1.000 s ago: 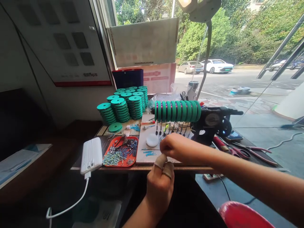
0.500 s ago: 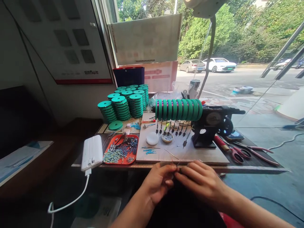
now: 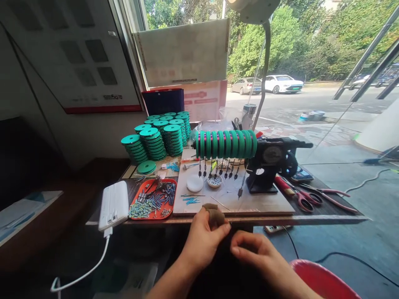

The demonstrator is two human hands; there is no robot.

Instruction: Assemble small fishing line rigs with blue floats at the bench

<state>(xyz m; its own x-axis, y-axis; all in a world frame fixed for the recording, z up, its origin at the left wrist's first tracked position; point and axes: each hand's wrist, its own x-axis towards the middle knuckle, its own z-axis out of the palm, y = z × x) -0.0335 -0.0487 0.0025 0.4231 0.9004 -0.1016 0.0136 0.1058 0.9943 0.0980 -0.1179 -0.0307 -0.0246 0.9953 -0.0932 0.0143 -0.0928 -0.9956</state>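
Note:
My left hand [image 3: 205, 232] is above the near edge of the table, thumb and index finger pinched together. A brown cover [image 3: 215, 215] wraps one of its fingers. Just to the right, my right hand [image 3: 260, 249] has its fingers curled, with thumb and forefinger pinched. Whatever either hand holds is too small or thin to make out. On the board [image 3: 237, 207] beyond lie a thin needle-like rod [image 3: 220, 203] and small blue pieces [image 3: 190, 201]. A small bowl of beads [image 3: 214, 181] stands beside a round white lid [image 3: 195, 183].
A black winding machine [image 3: 268, 160] carries a row of green spools [image 3: 226, 144] with dangling weights. Stacked green spools [image 3: 152, 143] stand at back left. An orange tray of small parts [image 3: 175, 192], a white power bank [image 3: 114, 205], scissors [image 3: 307, 201] and pliers [image 3: 338, 197] flank the board.
My hands have drawn apart, the right one moving down and away from the left. The left hand has turned, showing the brown cover. The view has shifted slightly right.

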